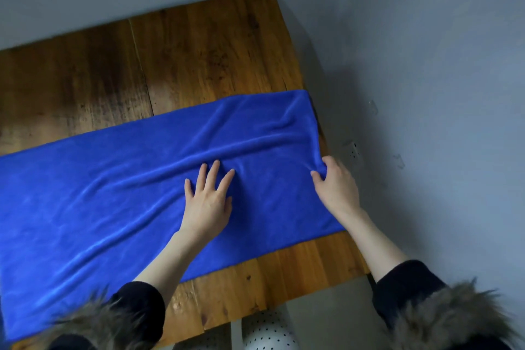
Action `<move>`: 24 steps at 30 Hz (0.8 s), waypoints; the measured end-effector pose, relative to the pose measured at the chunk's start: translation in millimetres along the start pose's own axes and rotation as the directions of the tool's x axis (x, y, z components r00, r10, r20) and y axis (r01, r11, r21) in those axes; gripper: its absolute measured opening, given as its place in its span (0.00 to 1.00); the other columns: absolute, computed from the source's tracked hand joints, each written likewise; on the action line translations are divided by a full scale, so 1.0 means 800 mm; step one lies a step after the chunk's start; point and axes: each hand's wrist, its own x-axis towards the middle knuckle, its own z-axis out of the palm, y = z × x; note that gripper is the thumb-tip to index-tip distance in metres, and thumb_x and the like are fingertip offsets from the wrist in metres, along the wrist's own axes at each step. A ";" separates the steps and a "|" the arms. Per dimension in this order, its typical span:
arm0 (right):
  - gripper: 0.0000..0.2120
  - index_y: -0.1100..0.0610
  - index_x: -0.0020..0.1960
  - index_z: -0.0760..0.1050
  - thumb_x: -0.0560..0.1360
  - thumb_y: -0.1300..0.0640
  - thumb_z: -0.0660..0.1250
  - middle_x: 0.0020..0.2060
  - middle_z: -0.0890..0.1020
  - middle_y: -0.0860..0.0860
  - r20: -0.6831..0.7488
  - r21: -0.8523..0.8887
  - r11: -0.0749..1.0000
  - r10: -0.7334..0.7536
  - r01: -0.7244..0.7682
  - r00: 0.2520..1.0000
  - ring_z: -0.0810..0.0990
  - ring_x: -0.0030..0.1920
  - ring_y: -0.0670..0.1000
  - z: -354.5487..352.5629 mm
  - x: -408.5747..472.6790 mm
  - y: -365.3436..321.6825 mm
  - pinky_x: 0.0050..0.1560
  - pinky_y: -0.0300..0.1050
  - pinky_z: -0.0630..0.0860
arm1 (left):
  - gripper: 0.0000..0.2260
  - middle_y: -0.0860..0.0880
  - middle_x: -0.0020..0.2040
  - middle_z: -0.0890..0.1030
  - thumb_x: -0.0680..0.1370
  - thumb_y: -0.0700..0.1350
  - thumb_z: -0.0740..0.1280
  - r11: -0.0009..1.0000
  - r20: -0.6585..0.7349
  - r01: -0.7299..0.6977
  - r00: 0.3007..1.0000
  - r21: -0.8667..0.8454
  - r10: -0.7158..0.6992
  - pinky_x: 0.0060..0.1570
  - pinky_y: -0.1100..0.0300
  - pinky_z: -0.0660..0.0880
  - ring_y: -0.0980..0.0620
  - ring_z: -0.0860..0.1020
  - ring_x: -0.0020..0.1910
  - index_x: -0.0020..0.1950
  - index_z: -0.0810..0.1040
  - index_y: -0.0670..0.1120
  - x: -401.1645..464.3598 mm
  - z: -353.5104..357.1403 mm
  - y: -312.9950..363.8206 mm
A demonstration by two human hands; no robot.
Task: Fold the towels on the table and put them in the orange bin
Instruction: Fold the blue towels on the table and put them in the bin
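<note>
**Blue towel spread flat, both hands on its right end**

Head view. Landmark: the blue towel (pixel 127 193).

- The blue towel lies spread lengthwise across your wooden table (pixel 199 51), running from the lower left of the frame up to the table's right edge. Long soft wrinkles run along it; one ridge crosses just beyond your fingertips.
- Your left hand (pixel 208 202) rests on top of the towel, right of its middle. Palm down, fingers spread and straight, pressing flat on the cloth. It grips nothing.
- Your right hand (pixel 336 182) sits at the towel's right short edge, where the cloth meets the table's right side. Fingers are curled and pinched on a bunch of the blue fabric at that edge; the cloth gathers into a small fold under the thumb and fingertips.
- The two hands are near each other, with a band of towel between them. Most of the towel lies to the left of both hands.
- Bare table shows beyond the towel's far edge and as a strip on its near side, by your forearms.
- Dark sleeves (pixel 136 310) with fur trim (pixel 454 318) show at the bottom of the frame, nearer you than the towel.
- A wall socket (pixel 353 150) sits on the grey wall, right of the towel's right end.
</note>
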 end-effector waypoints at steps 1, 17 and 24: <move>0.13 0.60 0.59 0.71 0.77 0.55 0.63 0.49 0.78 0.53 0.002 -0.003 1.000 -0.009 0.009 1.000 0.77 0.45 0.52 0.001 -0.012 0.001 0.40 0.41 0.68 | 0.23 0.44 0.77 0.52 0.80 0.44 0.57 1.000 -0.024 0.006 1.000 -0.016 -0.006 0.70 0.41 0.53 0.43 0.48 0.76 0.75 0.58 0.49 0.000 -0.004 0.001; 0.06 0.58 0.50 0.77 0.77 0.57 0.64 0.42 0.80 0.51 -0.002 0.235 0.970 0.058 -0.056 0.998 0.76 0.41 0.52 -0.022 -0.047 0.022 0.40 0.40 0.67 | 0.20 0.51 0.76 0.56 0.74 0.34 0.61 0.657 0.112 -0.740 0.672 0.143 0.732 0.72 0.53 0.49 0.48 0.43 0.76 0.63 0.71 0.50 0.118 -0.053 0.163; 0.09 0.56 0.52 0.73 0.80 0.52 0.58 0.37 0.78 0.48 -0.078 0.184 0.980 0.093 -0.077 0.993 0.77 0.35 0.46 -0.035 -0.041 0.034 0.34 0.37 0.71 | 0.09 0.50 0.59 0.77 0.76 0.50 0.66 0.670 0.161 -0.731 0.683 0.130 0.713 0.74 0.50 0.45 0.52 0.61 0.72 0.54 0.75 0.49 0.162 -0.091 0.140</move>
